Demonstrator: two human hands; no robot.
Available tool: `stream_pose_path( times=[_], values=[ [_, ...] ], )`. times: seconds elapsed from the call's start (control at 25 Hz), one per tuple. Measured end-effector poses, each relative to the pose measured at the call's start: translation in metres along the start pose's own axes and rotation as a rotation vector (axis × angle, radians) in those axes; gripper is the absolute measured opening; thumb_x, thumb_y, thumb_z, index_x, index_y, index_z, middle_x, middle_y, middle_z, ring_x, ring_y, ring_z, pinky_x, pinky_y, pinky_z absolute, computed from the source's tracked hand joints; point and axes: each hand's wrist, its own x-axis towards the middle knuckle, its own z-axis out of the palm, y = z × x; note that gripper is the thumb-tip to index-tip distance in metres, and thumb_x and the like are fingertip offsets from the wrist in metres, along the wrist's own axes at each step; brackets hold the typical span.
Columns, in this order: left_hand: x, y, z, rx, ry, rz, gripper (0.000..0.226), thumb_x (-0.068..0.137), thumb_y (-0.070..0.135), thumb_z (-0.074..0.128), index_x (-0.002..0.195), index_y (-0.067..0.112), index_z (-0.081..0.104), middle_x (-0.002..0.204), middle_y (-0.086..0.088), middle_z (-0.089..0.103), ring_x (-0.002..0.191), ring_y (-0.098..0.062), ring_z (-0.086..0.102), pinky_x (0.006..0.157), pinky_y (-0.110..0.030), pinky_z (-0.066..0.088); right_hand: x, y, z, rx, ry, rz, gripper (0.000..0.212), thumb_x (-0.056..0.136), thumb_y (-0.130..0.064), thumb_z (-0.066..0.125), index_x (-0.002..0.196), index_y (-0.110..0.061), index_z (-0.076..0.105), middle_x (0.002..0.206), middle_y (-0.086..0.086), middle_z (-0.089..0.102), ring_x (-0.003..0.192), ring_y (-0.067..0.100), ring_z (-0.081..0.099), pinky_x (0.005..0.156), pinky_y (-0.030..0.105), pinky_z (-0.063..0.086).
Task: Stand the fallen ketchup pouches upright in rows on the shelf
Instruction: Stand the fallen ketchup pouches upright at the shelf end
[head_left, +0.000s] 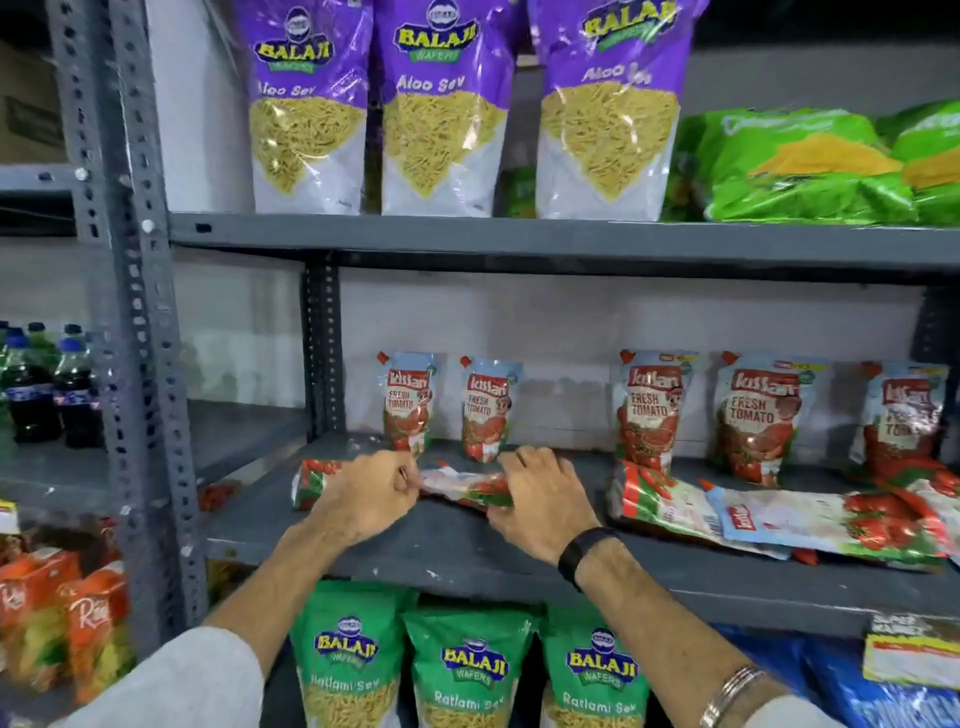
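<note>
Several red-and-white ketchup pouches stand upright along the back of the grey middle shelf (467, 545), two at the left (408, 402) and three at the right (758, 415). One fallen pouch (462, 486) lies flat across the shelf front. My left hand (363, 493) grips its left part and my right hand (540, 499) grips its right end. A pile of fallen pouches (779, 514) lies flat at the right, in front of the upright ones.
Purple snack bags (441, 109) and green bags (805, 166) fill the shelf above. Green snack bags (467, 670) stand on the shelf below. Dark soda bottles (47, 389) and orange juice cartons (62, 618) sit on the left rack, past the steel upright (140, 364).
</note>
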Motion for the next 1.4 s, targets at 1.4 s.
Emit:
stream_pose_path(
  times=[1.4],
  values=[
    [0.124,0.02,0.006,-1.158,0.082,-0.263,0.015,0.093,-0.002,0.064,0.09,0.012,0.068,0.101,-0.008,0.075,0.096,-0.021,0.072,0.07,-0.03,0.06,0.122,0.013,0.01,1.466,0.18,0.497,0.012,0.093,-0.007,0.066,0.102,-0.011,0.072,0.104,0.009,0.077,0.092,0.022,0.075,0.076,0.039,0.062]
  ],
)
